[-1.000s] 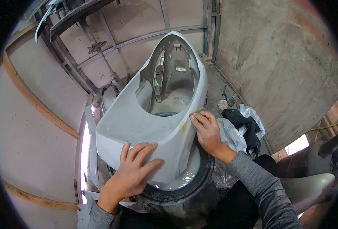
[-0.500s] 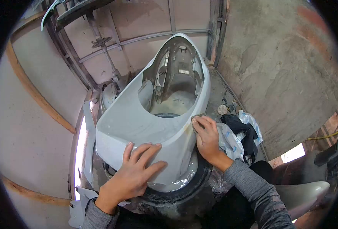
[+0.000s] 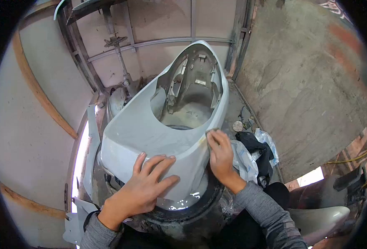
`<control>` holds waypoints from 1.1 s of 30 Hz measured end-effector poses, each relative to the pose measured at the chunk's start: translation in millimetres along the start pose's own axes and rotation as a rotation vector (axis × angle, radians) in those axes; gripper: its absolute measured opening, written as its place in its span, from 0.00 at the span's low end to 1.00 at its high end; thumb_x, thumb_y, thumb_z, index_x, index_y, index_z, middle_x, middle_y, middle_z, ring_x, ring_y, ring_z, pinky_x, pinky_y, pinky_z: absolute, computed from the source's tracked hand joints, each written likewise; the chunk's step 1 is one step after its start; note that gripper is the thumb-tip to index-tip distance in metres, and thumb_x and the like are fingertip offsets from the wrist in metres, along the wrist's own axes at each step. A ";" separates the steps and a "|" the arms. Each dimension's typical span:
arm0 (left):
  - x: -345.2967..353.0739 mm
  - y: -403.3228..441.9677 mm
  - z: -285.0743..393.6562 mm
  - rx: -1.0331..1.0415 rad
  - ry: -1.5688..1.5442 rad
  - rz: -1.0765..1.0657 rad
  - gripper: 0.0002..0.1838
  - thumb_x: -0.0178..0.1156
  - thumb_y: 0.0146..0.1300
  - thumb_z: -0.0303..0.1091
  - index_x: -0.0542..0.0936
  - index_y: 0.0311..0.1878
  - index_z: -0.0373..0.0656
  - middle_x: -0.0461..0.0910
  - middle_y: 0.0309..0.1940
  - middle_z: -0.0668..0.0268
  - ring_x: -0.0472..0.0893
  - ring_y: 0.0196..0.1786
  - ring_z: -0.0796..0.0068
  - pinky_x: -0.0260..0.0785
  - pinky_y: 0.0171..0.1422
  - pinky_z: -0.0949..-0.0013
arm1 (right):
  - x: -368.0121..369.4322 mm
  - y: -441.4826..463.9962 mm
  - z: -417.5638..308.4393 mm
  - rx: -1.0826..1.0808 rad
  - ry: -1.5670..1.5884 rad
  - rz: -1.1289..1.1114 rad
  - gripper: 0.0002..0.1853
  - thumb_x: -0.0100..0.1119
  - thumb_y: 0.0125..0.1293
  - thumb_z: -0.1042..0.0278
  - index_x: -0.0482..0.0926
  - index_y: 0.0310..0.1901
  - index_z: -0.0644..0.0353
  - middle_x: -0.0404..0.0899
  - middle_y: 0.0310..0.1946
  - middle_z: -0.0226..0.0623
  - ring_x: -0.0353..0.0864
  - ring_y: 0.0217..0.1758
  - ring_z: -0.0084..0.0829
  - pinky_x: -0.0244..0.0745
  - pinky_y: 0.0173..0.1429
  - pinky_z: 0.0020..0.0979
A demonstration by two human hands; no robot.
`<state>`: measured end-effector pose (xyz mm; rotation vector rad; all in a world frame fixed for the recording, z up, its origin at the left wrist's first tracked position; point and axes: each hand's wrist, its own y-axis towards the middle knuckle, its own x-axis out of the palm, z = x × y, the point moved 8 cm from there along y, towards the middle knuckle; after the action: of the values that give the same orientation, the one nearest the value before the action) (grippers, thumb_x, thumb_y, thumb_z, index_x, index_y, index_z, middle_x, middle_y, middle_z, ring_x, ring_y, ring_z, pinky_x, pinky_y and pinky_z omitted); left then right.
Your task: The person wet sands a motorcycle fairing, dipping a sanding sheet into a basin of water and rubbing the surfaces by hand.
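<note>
A light grey scooter body panel (image 3: 150, 128) with a large opening rests tilted over a round black tub (image 3: 210, 203) with water in it. My left hand (image 3: 148, 180) lies on the panel's near face, fingers spread and holding nothing. At the panel's right edge, my right hand (image 3: 221, 155) presses a small, grey-brown piece of sandpaper (image 3: 210, 131) against the surface, fingers bent over it; most of the piece is hidden. Beside those fingertips the panel has a yellowish patch (image 3: 201, 142).
Crumpled plastic bags (image 3: 245, 159) and a black cloth (image 3: 256, 147) lie right of the panel. A concrete slab (image 3: 303, 95) leans at the right. A metal stand (image 3: 119, 54) rises at the back left. Another grey curved panel (image 3: 320, 220) sits at the lower right.
My right hand has slid slightly down and left along the panel's edge with the sandpaper. The left hand stays in place on the panel. The camera view has shifted a little.
</note>
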<state>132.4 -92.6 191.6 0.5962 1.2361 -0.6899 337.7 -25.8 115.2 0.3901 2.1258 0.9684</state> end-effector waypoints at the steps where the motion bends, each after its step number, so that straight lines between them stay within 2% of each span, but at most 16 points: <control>1: -2.3 0.7 1.5 0.013 -0.001 0.019 0.42 0.71 0.36 0.23 0.78 0.62 0.57 0.62 0.75 0.58 0.60 0.76 0.51 0.39 0.79 0.28 | 1.0 -6.6 -6.6 -0.006 -0.001 -0.004 0.22 0.58 0.57 0.82 0.84 0.55 0.64 0.81 0.58 0.47 0.76 0.65 0.53 0.67 0.73 0.53; 3: -4.3 1.8 2.5 0.015 0.038 0.022 0.42 0.71 0.36 0.23 0.78 0.62 0.57 0.62 0.74 0.58 0.61 0.76 0.50 0.40 0.79 0.28 | 6.0 -20.8 -25.8 -0.077 0.010 -0.027 0.23 0.57 0.56 0.83 0.83 0.55 0.64 0.80 0.59 0.47 0.76 0.65 0.54 0.67 0.72 0.54; 8: 0.6 0.3 -0.8 0.034 0.018 0.030 0.42 0.71 0.37 0.23 0.77 0.63 0.56 0.63 0.74 0.57 0.61 0.76 0.51 0.40 0.79 0.28 | 0.0 -1.7 -4.7 -0.081 -0.096 -0.017 0.21 0.54 0.60 0.84 0.84 0.55 0.66 0.81 0.60 0.49 0.77 0.66 0.52 0.68 0.72 0.55; 12: -4.9 1.2 0.4 0.015 0.031 0.011 0.42 0.71 0.37 0.22 0.77 0.63 0.56 0.63 0.74 0.57 0.61 0.76 0.51 0.40 0.79 0.28 | -0.5 -30.9 -53.8 -0.178 0.026 -0.121 0.22 0.55 0.60 0.83 0.81 0.57 0.70 0.80 0.60 0.53 0.77 0.67 0.55 0.68 0.71 0.54; 14: -5.8 0.3 2.8 0.042 0.031 0.017 0.31 0.65 0.49 0.24 0.76 0.61 0.48 0.63 0.73 0.53 0.60 0.76 0.51 0.45 0.77 0.29 | 1.4 -14.4 -27.8 -0.134 -0.056 -0.073 0.21 0.56 0.60 0.82 0.82 0.56 0.71 0.81 0.60 0.54 0.77 0.66 0.55 0.69 0.71 0.54; 15: -3.9 -0.3 2.6 0.039 0.028 0.016 0.31 0.65 0.49 0.24 0.76 0.61 0.48 0.63 0.73 0.53 0.60 0.76 0.51 0.45 0.77 0.29 | 0.0 -6.0 -17.2 -0.088 -0.137 -0.027 0.19 0.56 0.60 0.82 0.83 0.54 0.71 0.81 0.59 0.54 0.78 0.65 0.56 0.70 0.70 0.53; 17: -5.6 1.3 0.8 0.034 0.021 0.046 0.42 0.70 0.36 0.22 0.77 0.63 0.54 0.63 0.74 0.57 0.60 0.76 0.51 0.41 0.79 0.28 | -2.6 -5.9 -28.0 -0.069 -0.122 -0.032 0.20 0.56 0.60 0.83 0.83 0.54 0.72 0.81 0.58 0.55 0.78 0.65 0.57 0.70 0.70 0.54; 19: -5.5 0.9 1.1 0.028 0.021 0.022 0.42 0.69 0.36 0.22 0.77 0.63 0.54 0.63 0.74 0.57 0.60 0.76 0.51 0.42 0.79 0.28 | -2.4 -26.4 -56.3 -0.089 0.051 -0.102 0.23 0.55 0.59 0.85 0.80 0.58 0.73 0.81 0.59 0.55 0.76 0.66 0.59 0.68 0.71 0.54; 21: -1.4 2.3 0.2 0.025 0.022 -0.011 0.42 0.69 0.36 0.22 0.77 0.63 0.54 0.63 0.74 0.57 0.60 0.76 0.51 0.42 0.79 0.27 | 0.7 -24.0 -41.0 -0.125 0.046 -0.119 0.24 0.55 0.59 0.85 0.79 0.59 0.73 0.81 0.58 0.56 0.74 0.67 0.60 0.66 0.72 0.55; 23: -3.2 2.0 0.1 0.048 0.040 0.045 0.42 0.70 0.35 0.23 0.77 0.63 0.54 0.63 0.74 0.56 0.61 0.76 0.50 0.42 0.78 0.27 | -0.2 -3.9 -8.5 -0.013 -0.119 -0.037 0.21 0.56 0.60 0.83 0.82 0.57 0.71 0.81 0.59 0.56 0.74 0.69 0.58 0.66 0.72 0.55; 25: -4.6 1.2 0.9 0.043 0.037 0.045 0.42 0.70 0.36 0.23 0.77 0.63 0.54 0.64 0.73 0.56 0.61 0.76 0.50 0.42 0.78 0.28 | -3.2 -11.4 -26.3 0.005 -0.121 -0.046 0.21 0.57 0.60 0.83 0.82 0.57 0.70 0.81 0.60 0.55 0.74 0.68 0.58 0.66 0.72 0.55; 27: -6.6 2.5 0.0 0.042 0.036 0.047 0.41 0.70 0.36 0.23 0.77 0.62 0.53 0.64 0.73 0.56 0.61 0.76 0.50 0.43 0.78 0.28 | 0.7 -39.8 -54.6 -0.132 -0.007 -0.163 0.23 0.54 0.61 0.83 0.79 0.60 0.70 0.80 0.61 0.54 0.73 0.68 0.61 0.65 0.72 0.55; 29: -2.9 1.3 -2.5 0.040 0.030 0.038 0.41 0.69 0.36 0.23 0.77 0.62 0.54 0.64 0.73 0.56 0.62 0.75 0.50 0.43 0.78 0.28 | 3.3 -27.3 -36.2 -0.152 -0.007 -0.146 0.23 0.54 0.61 0.82 0.79 0.61 0.70 0.79 0.62 0.55 0.71 0.69 0.62 0.64 0.73 0.56; 31: -0.7 1.6 -0.7 0.043 0.033 0.042 0.41 0.69 0.36 0.23 0.77 0.62 0.54 0.64 0.74 0.56 0.61 0.75 0.50 0.43 0.78 0.28 | -2.3 -4.2 -15.3 -0.040 -0.151 -0.060 0.19 0.55 0.63 0.81 0.83 0.56 0.68 0.80 0.61 0.53 0.73 0.69 0.60 0.66 0.72 0.57; 33: -6.9 3.2 -0.1 0.050 0.057 0.064 0.41 0.69 0.37 0.23 0.77 0.62 0.54 0.63 0.74 0.56 0.61 0.75 0.50 0.43 0.78 0.28 | -3.3 -19.2 -28.7 0.008 -0.105 -0.042 0.19 0.55 0.62 0.81 0.84 0.55 0.67 0.81 0.60 0.53 0.73 0.69 0.61 0.66 0.72 0.56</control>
<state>133.5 -89.4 198.4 0.6978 1.2497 -0.6559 319.2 -55.2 114.9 0.3905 2.0353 0.8964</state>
